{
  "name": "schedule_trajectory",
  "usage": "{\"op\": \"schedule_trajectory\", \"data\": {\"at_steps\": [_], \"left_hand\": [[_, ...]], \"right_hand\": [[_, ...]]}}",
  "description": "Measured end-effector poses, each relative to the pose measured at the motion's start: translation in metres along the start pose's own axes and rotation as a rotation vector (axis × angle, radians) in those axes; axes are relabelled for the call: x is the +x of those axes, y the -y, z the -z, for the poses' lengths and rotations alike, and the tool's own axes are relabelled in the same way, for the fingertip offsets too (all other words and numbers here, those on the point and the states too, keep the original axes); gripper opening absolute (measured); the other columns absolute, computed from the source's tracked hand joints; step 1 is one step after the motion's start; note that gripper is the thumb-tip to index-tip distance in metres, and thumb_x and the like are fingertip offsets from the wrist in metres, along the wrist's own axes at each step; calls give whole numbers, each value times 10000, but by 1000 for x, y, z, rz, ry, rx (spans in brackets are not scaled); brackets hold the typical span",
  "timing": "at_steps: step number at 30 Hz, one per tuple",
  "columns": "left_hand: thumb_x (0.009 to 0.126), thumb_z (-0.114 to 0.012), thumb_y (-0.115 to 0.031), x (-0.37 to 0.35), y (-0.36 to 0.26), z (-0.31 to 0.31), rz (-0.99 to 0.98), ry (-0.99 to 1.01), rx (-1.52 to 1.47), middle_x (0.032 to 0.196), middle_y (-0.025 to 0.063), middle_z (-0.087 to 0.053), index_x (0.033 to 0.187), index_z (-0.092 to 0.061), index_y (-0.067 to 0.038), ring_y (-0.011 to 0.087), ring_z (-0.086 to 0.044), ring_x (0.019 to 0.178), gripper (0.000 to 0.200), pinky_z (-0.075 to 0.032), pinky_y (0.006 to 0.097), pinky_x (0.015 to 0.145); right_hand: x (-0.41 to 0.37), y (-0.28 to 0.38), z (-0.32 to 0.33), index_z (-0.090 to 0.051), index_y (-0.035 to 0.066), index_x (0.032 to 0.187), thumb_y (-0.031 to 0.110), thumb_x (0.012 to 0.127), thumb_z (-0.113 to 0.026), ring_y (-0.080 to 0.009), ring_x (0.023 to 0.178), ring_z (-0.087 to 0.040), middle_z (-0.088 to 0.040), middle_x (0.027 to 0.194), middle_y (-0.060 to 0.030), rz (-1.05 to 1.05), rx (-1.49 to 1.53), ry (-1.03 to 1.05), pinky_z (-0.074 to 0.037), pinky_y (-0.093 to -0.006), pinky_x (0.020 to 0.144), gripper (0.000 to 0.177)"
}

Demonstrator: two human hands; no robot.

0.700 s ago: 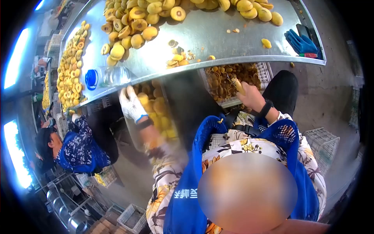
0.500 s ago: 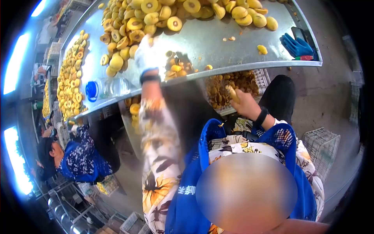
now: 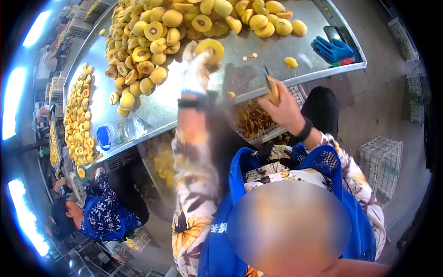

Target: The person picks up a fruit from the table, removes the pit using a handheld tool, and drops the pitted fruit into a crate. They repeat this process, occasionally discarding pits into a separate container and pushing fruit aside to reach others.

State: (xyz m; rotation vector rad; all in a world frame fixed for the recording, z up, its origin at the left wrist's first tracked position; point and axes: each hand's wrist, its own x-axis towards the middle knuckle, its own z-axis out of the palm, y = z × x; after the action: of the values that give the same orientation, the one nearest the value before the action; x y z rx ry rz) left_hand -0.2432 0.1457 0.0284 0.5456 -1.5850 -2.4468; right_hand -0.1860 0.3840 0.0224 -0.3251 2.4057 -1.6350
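Note:
My left hand (image 3: 196,71), in a white glove, is closed on a halved yellow peach (image 3: 211,50) above the metal table (image 3: 240,55). Its round face has a brownish middle. My right hand (image 3: 287,110), bare, is wrapped round a small knife (image 3: 272,88) with a tan handle and a thin dark blade pointing up and away from me. A big heap of halved yellow peaches (image 3: 154,31) lies just beyond my left hand. Below my right hand, past the table's front edge, a crate (image 3: 300,96) holds brownish peach scraps.
A clear bottle with a blue cap (image 3: 104,137) lies at the table's front left, near another row of peach halves (image 3: 79,115). Blue gloves (image 3: 333,48) rest at the right corner. A co-worker (image 3: 104,207) sits at left; a wire crate (image 3: 380,166) stands right.
My left hand has come back from the heap to the right, now with a peach half in it. My right hand has risen toward the table edge with the knife. The view has shifted slightly.

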Motion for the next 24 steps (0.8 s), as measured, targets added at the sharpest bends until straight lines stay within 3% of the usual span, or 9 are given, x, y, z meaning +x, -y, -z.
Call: {"op": "schedule_trajectory", "data": {"at_steps": [2, 6, 7, 10, 13, 15, 17, 20, 24], "left_hand": [[848, -541, -16, -55, 3, -24, -10, -8, -179, 1052, 136, -538, 1289, -347, -85, 265, -594, 848, 487, -548, 389, 656], [859, -556, -14, -117, 16, -43, 74, -82, -311, 1025, 107, -555, 1212, -448, -67, 204, -586, 865, 373, -543, 307, 682], [904, -540, -153, -126, 23, -43, -26, -59, -148, 989, 89, -574, 1208, -452, -64, 181, -586, 831, 328, -518, 262, 670], [937, -477, -340, -135, 25, -20, 178, -18, 70, 932, 67, -580, 1180, -480, -64, 153, -577, 786, 368, -490, 227, 640], [879, -509, -383, -117, 66, 3, -54, 142, 634, 973, 118, -564, 1144, -489, -56, 229, -568, 846, 421, -471, 302, 686], [864, -562, -306, -120, 67, -1, 60, 69, 497, 1043, 158, -566, 1172, -470, -45, 298, -581, 901, 413, -491, 377, 745], [911, -472, -430, -133, 38, -36, 291, -141, -216, 988, 100, -585, 1107, -511, -68, 219, -593, 825, 413, -511, 333, 640], [902, -499, -381, -138, 29, -47, 233, -230, -479, 994, 125, -587, 1096, -507, -40, 256, -592, 872, 392, -519, 402, 682], [906, -501, -363, -135, 46, -40, 62, -186, -365, 1020, 149, -576, 1088, -499, -11, 271, -580, 906, 396, -502, 391, 782]], "right_hand": [[19, 2, -16, -436, 40, 1242, 313, 772, -688, -367, 905, -603, -613, 995, -220, 265, -6, -110, -481, -374, 798, 599], [32, -5, -35, -456, 20, 1219, 240, 798, -683, -198, 816, -607, -626, 917, -114, 291, 66, -53, -481, -297, 768, 527], [30, -5, -32, -468, 17, 1206, 238, 805, -677, -196, 810, -607, -627, 916, -112, 258, 92, 22, -482, -295, 767, 503], [28, 3, -8, -516, 20, 1141, 221, 817, -665, -212, 773, -611, -628, 880, -129, 313, 36, 298, -483, -296, 719, 410], [26, 19, 9, -514, 35, 1116, 255, 817, -654, -289, 671, -614, -610, 760, -192, 319, -165, 518, -474, -340, 625, 397], [23, 18, 8, -511, 32, 1099, 262, 825, -637, -341, 664, -603, -602, 746, -212, 280, -236, 321, -470, -359, 609, 380], [16, 26, 14, -506, 24, 1064, 258, 831, -621, -404, 701, -589, -591, 749, -244, 260, -241, 189, -464, -396, 602, 350], [-7, 22, 15, -505, 28, 1061, 241, 823, -623, -410, 706, -589, -589, 745, -249, 138, -316, 234, -465, -410, 606, 341], [-34, 20, 5, -464, 3, 924, 217, 815, -615, -430, 708, -570, -573, 717, -255, 62, -351, 327, -451, -452, 600, 284]]}}
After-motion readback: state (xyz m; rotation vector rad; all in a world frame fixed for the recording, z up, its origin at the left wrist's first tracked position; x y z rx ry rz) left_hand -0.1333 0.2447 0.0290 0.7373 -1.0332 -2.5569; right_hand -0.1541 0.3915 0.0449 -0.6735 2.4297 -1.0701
